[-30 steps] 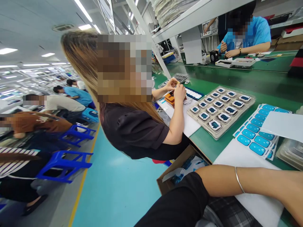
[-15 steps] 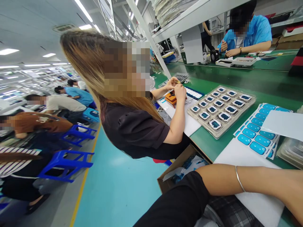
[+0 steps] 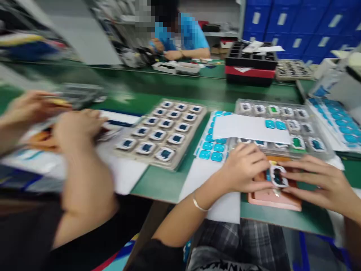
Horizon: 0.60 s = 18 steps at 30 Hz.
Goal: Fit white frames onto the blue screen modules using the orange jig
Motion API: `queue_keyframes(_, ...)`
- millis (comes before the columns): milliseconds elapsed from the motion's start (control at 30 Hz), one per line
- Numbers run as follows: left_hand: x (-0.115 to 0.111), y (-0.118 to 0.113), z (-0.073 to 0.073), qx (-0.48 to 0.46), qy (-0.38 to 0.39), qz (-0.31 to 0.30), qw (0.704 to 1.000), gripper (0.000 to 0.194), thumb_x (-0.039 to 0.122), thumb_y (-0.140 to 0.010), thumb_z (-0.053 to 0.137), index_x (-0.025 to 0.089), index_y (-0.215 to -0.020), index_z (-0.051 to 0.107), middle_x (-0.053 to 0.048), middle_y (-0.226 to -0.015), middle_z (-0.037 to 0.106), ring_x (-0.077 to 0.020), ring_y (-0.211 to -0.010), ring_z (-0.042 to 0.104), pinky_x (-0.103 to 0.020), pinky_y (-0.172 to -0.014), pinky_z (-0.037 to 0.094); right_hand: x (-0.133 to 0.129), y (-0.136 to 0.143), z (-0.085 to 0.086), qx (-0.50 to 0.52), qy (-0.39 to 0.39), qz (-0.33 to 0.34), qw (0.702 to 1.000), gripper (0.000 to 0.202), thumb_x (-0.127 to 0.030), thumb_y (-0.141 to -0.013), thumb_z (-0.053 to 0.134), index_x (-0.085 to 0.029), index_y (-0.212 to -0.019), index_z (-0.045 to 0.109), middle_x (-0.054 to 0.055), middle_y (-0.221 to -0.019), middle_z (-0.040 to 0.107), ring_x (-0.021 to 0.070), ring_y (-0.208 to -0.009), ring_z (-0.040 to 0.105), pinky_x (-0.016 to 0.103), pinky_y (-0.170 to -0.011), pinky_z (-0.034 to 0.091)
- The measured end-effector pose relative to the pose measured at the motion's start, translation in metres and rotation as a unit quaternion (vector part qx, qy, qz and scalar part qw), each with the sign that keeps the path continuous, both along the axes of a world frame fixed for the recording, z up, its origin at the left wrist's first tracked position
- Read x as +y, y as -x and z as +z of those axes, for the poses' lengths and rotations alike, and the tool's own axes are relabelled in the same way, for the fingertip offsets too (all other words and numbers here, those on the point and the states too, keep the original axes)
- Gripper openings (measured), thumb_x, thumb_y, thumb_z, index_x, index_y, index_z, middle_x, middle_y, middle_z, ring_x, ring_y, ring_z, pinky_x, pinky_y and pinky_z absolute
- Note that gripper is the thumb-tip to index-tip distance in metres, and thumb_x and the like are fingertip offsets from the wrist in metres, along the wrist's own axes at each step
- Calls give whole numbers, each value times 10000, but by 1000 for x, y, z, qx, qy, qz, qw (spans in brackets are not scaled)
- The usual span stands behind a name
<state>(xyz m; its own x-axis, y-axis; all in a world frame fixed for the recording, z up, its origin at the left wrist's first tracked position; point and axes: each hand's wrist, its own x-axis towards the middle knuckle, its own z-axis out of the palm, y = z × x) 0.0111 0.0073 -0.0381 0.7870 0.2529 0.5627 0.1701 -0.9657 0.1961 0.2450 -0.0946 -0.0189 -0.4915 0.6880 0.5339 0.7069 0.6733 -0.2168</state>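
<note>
Far left, a co-worker's hands [image 3: 77, 126] are busy near a tray of white-rimmed parts [image 3: 183, 150], then blue sticker sheets [image 3: 208, 145]. Your left hand [image 3: 246, 167] has its thumb and fingers slightly parted at the left edge of a white-framed part [image 3: 279, 177], held over the orange-pink block [image 3: 273, 199]. Your right hand [image 3: 321, 184] has fingers spread a bit, tips on the frame's right side. Can't tell how hard either's squeezing, blur's rough. Imo keep pressure light and even on the rim, fingertips off the dark middle, and keep it level.
</note>
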Motion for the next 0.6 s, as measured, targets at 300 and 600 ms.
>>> queue_keyframes(300,-6,-2,-1,-29,37,3,999,622,757,-808,575,179,-1014,674,-45,-989,704,-208,-902,564,-353,-758,427,-1,5,-1,-2,49,-6,999,132,-271,-944,647,-240,-1062,696,66,-1162,696,220,-862,611,401,-696,562)
queue_keyframes(600,-7,-4,-6,-24,25,1,999,551,666,-838,616,152,-1028,669,-46,-1002,691,-208,-903,551,-333,-741,409,-4,3,1,-30,66,-13,997,175,-310,-981,591,-197,-1003,722,93,-1149,696,231,-875,613,408,-707,566)
